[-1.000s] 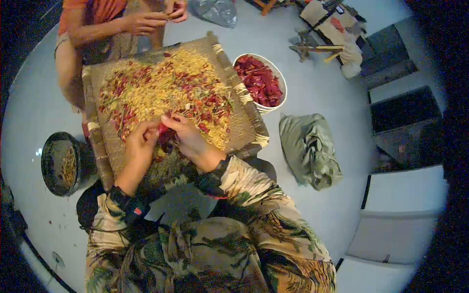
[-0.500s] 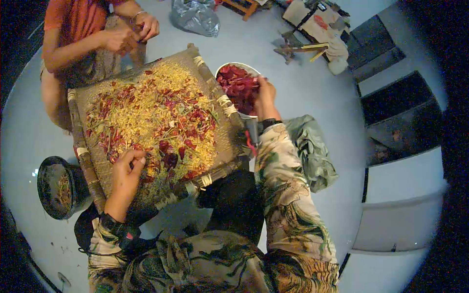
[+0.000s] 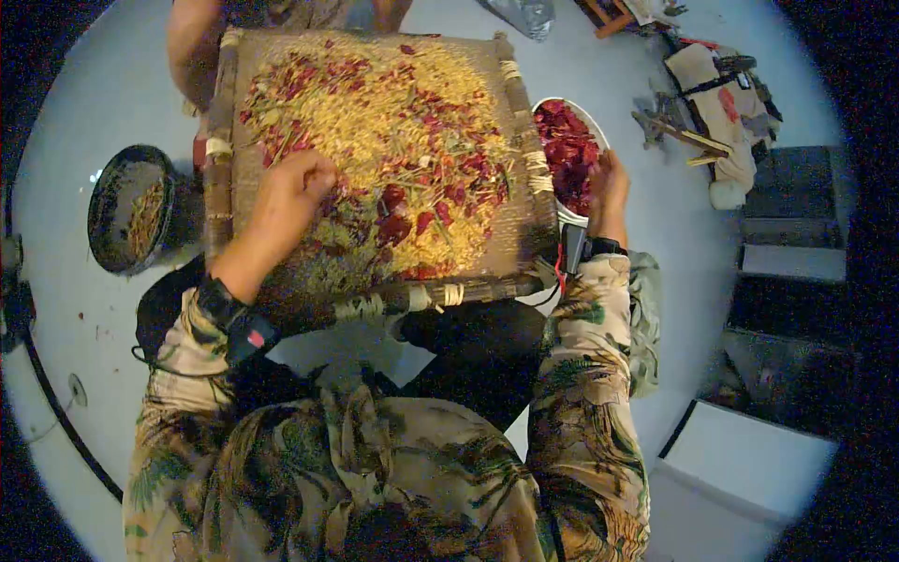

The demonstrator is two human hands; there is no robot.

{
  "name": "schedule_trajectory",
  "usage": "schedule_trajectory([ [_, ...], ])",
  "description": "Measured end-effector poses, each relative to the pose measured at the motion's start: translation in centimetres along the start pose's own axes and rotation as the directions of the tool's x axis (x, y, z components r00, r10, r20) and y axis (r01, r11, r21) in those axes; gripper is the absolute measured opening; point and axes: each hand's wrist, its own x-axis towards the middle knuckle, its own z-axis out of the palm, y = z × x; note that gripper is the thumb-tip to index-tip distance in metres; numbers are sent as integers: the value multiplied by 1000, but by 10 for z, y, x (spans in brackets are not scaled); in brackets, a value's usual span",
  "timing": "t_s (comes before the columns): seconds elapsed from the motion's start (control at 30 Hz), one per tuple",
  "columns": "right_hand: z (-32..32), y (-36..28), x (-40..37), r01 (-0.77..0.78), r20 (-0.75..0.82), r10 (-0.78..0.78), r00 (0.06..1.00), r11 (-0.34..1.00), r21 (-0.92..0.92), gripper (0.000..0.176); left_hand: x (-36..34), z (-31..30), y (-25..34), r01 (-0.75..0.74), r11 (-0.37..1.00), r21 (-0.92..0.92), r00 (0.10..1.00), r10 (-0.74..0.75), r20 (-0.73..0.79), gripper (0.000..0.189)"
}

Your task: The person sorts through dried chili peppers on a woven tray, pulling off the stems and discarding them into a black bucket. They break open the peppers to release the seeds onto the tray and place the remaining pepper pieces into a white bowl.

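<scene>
My left hand [image 3: 298, 192] is over the left part of a square woven tray [image 3: 217, 178] with a wooden frame. Its fingers are curled in close to the thumb; whatever they may hold is hidden. Under and beside it lie yellow seeds [image 3: 375, 103] mixed with dried red chili pieces [image 3: 394, 227] and stalks. To the right of the tray stands a white bucket [image 3: 599, 134] full of dried red chilies [image 3: 567, 150]. At its right rim is my right hand [image 3: 611, 192], fingers fairly straight beside the chilies, with nothing plainly held.
A black bucket [image 3: 169, 187] with stalks inside stands left of the tray. Across the tray sits another person [image 3: 194, 51]. Grey-green cloth [image 3: 644, 328] lies by my right forearm. Farther right are a cluttered low table [image 3: 721, 103] and a plastic bag [image 3: 524, 14] at the back.
My view has shifted, so the tray and buckets appear higher, the tray farther right. My right hand has drawn from over the chilies to the bucket's rim. My left hand stays curled over the tray.
</scene>
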Motion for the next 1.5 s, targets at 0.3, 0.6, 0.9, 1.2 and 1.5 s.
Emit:
schedule_trajectory([
  [0.3,149,17,-159,832,925,28,380,427,-355,25,1,-15,1,37,997,73,990,-46,134,20],
  [0.6,186,93,-181,901,895,127,427,-143,-410,21,-3,-29,7,-42,997,64,994,35,100,20],
  [0.9,174,89,-173,320,652,48,756,843,-433,23,-6,-22,10,-19,999,-30,998,21,66,19],
  [1.2,182,42,-218,-722,726,489,483,691,14,13,-10,-1,33,-134,975,-177,990,141,28,24],
  [1.5,183,41,-228,-692,757,436,486,722,29,21,-8,0,37,-118,967,-227,993,119,-11,11],
])
